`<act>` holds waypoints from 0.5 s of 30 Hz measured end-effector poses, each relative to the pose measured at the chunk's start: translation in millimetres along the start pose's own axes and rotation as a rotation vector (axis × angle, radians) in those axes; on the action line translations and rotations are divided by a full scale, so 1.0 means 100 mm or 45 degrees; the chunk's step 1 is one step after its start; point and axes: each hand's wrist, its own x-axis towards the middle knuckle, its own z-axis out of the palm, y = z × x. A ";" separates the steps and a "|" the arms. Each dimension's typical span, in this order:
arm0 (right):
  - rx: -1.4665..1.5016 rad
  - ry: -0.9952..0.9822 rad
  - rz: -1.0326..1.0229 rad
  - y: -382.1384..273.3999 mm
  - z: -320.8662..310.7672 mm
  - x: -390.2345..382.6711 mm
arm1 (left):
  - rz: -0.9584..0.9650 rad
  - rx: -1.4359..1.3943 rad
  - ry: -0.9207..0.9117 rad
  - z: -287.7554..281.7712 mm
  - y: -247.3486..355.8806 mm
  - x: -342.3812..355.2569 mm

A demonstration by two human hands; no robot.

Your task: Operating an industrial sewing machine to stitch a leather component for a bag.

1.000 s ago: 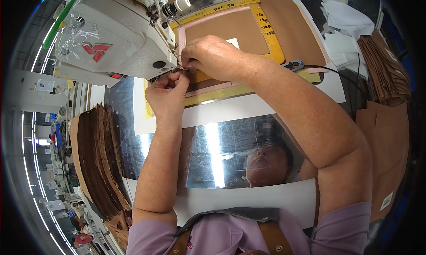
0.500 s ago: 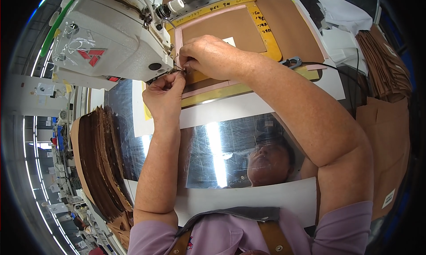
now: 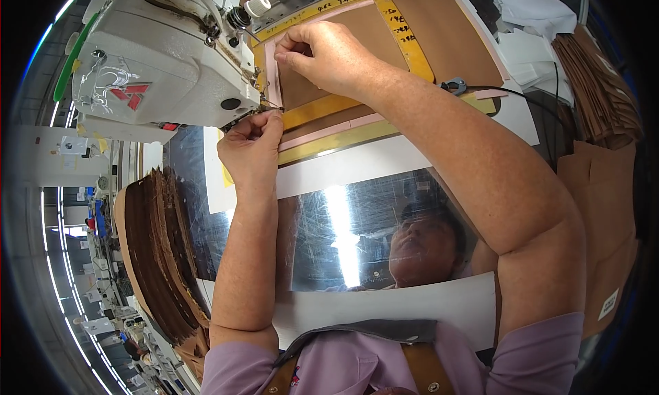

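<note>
My left hand (image 3: 251, 142) is closed in a pinch right beside the needle area of a white sewing machine (image 3: 161, 62). What its fingertips hold is too small to make out. Higher up, over the yellow template frame (image 3: 405, 41), my right hand (image 3: 329, 55) also pinches thumb against forefinger. Anything between those fingertips is too fine to see. Beneath the frame lies a brown sheet (image 3: 463, 44), with a pink strip (image 3: 273, 86) along the frame's inner left edge.
Thread snips (image 3: 453, 86) with blue-grey handles lie right of the frame, by a black cable. Stacks of brown pieces stand at left (image 3: 154, 257) and far right (image 3: 590, 93). White cloth (image 3: 532, 14) is heaped at upper right. A shiny metal plate (image 3: 357, 237) reflects a person.
My right hand has lifted up and away from the needle area, parting from my left hand. My left hand stays pinched almost in place. The view has shifted slightly.
</note>
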 end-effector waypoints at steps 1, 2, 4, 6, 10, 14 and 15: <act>-0.001 0.001 -0.017 0.01 0.00 0.00 | -0.005 0.007 0.001 0.01 0.01 0.00; 0.002 0.002 -0.018 0.02 -0.01 0.00 | -0.003 0.010 0.001 0.02 0.02 0.00; -0.021 -0.023 -0.028 0.03 -0.01 -0.01 | 0.011 0.017 0.009 0.03 0.02 0.00; -0.028 -0.033 -0.034 0.02 -0.01 -0.01 | 0.011 0.025 0.014 0.03 0.02 -0.01; -0.029 -0.076 -0.013 -0.01 -0.03 -0.03 | -0.022 0.048 0.032 0.04 0.03 -0.01; -0.040 -0.078 -0.035 0.01 -0.02 -0.04 | -0.030 0.060 0.035 0.04 0.03 -0.01; -0.073 -0.090 -0.066 0.01 -0.03 -0.04 | -0.025 0.020 0.028 0.05 0.02 -0.01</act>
